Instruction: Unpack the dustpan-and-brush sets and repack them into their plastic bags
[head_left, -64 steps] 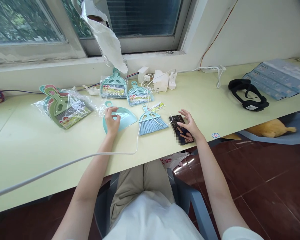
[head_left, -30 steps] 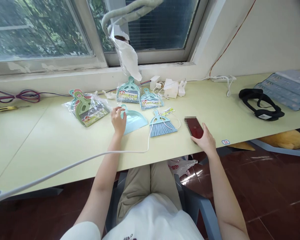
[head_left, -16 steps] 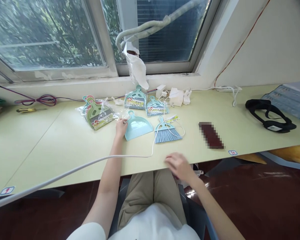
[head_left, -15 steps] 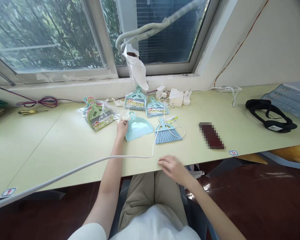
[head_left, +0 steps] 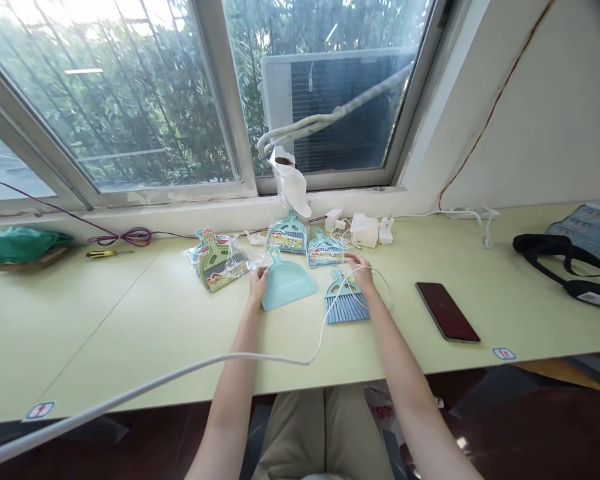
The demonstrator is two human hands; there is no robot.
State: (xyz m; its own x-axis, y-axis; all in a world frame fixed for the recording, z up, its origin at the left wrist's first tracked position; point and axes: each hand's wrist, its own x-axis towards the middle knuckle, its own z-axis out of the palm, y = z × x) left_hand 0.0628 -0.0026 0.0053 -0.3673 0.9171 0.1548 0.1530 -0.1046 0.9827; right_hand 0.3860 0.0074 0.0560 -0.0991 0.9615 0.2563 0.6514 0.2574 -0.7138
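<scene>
A light-blue dustpan (head_left: 289, 283) lies on the table with its handle pointing toward the window. My left hand (head_left: 259, 285) is closed on the dustpan's left edge. To the right is a small blue hand brush (head_left: 347, 308), bristles toward me, with a thin white cable (head_left: 322, 327) running across it. My right hand (head_left: 361, 272) is over the brush's upper right side, fingers drawn together beside the cable; what they pinch, if anything, is hidden. Just beyond lie two wrapped blue brush-and-dustpan sets (head_left: 325, 252), and on the left several wrapped sets (head_left: 220, 267) in green and other colours.
White adapters (head_left: 364, 230) and a torn white wrapper (head_left: 293, 187) are by the window. A phone (head_left: 447, 312) and a black strap (head_left: 570, 273) lie to the right. At far left are a screwdriver (head_left: 103, 254), coiled wires (head_left: 135, 236) and a green bag (head_left: 25, 245).
My right hand has moved from the table's front edge forward to the brush. My left hand stays at the dustpan's left edge. The view has tilted up, showing more window.
</scene>
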